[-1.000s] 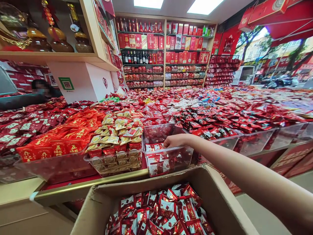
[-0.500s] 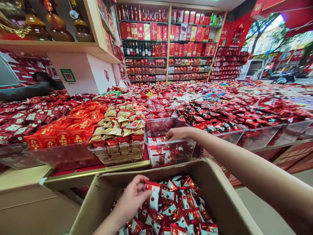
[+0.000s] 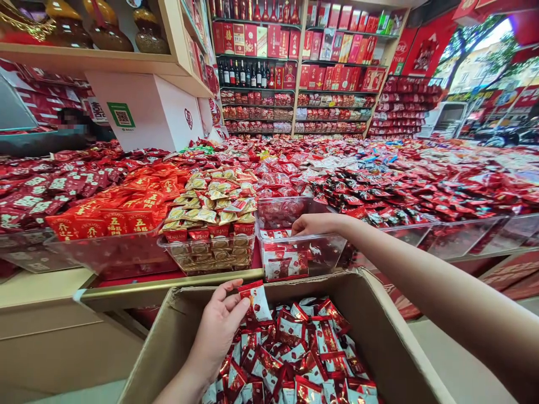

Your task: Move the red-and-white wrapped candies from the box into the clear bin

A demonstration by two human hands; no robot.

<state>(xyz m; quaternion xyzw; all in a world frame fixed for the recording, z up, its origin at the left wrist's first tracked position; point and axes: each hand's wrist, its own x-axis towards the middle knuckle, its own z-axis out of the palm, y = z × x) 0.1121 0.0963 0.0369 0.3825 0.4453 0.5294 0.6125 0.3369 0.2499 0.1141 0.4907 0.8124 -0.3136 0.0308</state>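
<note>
Between the thumb and fingers of my left hand is a small red-and-white snack packet, raised above the open cardboard box. Many loose packets of the same look lie jumbled in that box. My right hand reaches over the box into a clear plastic bin, its fingers curled down behind the front wall. Red-and-white packets stand in rows at the left of this bin. The fingertips of my right hand are hidden, so anything in them cannot be made out.
Left of the bin, gold durian packets and orange-red packets fill further bins. Dark red packets are heaped to the right. A gold-edged counter runs behind the box. A person is at the far left; shelves stand behind.
My left hand has risen slightly toward the box's far edge with the packet, which is now more upright. My right hand stays in the clear bin. The view has tilted slightly down and left.
</note>
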